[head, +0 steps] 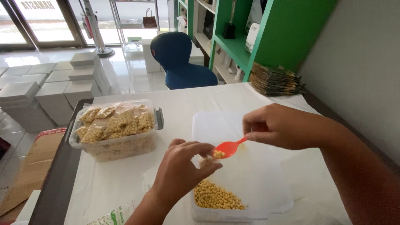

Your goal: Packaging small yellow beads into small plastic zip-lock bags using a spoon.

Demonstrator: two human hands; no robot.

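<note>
Right hand (283,127) grip pinching red spoon (228,147), left hand (183,166) pinching small bag (207,160), over tub (250,175) rim

Left hand (183,166) pinched shut; right hand (279,125) likewise, fingertips together

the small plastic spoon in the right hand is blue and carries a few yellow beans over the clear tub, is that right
Not quite: the small plastic spoon is red-orange, not blue, as the head view shows. The rest holds: the right hand holds it by the handle, and it carries a few round yellow beans over the clear plastic tub.
</note>
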